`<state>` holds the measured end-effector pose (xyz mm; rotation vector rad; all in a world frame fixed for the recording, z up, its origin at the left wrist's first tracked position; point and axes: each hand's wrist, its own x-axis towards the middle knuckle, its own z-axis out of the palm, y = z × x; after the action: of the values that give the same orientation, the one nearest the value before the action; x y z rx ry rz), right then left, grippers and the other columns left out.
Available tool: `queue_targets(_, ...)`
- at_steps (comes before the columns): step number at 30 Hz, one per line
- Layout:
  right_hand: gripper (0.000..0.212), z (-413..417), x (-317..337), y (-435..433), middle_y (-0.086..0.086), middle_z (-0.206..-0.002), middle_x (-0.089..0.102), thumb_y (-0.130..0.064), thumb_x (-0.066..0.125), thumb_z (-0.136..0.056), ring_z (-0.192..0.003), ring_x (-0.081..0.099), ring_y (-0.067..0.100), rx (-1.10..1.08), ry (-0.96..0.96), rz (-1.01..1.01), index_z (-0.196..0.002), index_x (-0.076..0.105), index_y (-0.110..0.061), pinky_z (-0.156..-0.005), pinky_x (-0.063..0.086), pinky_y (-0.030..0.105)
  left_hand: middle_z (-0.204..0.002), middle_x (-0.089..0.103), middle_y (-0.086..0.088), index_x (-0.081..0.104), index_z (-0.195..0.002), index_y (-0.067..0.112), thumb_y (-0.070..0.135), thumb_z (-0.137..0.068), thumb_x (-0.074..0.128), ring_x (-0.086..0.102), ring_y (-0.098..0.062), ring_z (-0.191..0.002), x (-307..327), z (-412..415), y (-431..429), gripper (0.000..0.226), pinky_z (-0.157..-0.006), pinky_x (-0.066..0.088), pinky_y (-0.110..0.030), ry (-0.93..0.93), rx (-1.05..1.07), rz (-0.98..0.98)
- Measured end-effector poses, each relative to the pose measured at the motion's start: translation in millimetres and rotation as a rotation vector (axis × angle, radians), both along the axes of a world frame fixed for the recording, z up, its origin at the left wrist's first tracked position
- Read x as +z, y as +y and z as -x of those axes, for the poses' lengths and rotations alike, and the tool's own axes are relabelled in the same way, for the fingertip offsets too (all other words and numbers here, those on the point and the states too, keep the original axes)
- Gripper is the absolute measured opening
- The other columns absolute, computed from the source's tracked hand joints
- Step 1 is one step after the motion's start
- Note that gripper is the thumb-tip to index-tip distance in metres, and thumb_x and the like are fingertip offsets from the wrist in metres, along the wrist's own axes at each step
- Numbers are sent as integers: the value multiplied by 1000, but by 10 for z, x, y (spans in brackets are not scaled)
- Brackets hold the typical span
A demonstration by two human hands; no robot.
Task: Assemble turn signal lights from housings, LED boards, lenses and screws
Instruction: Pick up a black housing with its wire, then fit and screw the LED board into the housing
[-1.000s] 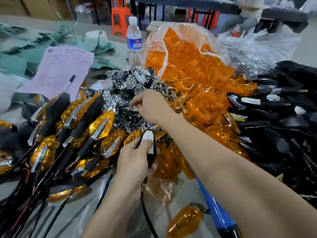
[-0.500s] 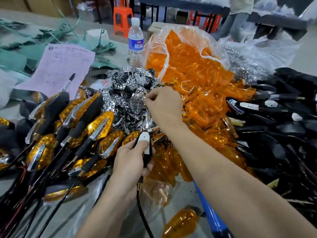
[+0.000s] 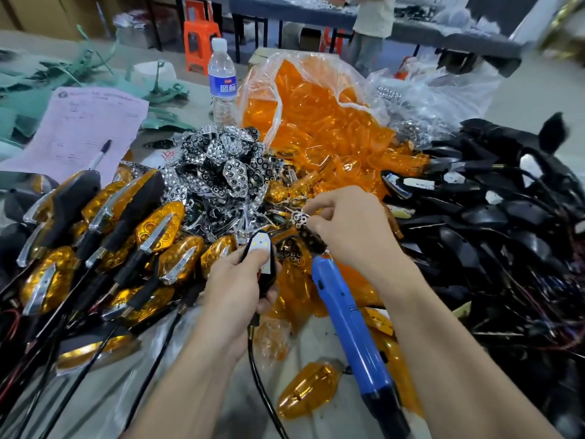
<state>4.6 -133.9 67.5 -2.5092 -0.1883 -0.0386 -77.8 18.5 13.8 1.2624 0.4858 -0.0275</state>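
Just beyond the held housing (image 3: 269,277), the right hand (image 3: 346,228) pinches a reflector (image 3: 299,218).

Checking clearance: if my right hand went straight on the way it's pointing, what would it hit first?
Probably the chrome pile: the right hand, pinching a small chrome piece, points up-left towards it. Its height above the pile is unclear.
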Motion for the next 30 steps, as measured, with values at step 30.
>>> queue_targets(30,22,1095,-338,-508,0,-79,76,-3,83,-81,-64,66,11,-178,51,-901,-86,80,-25,-58,53,22,-62,62,0,76,-84,28,18,-107,51,52,-15,-49,11,215,-455,36,-38,34,-23,-184,-252,-89)
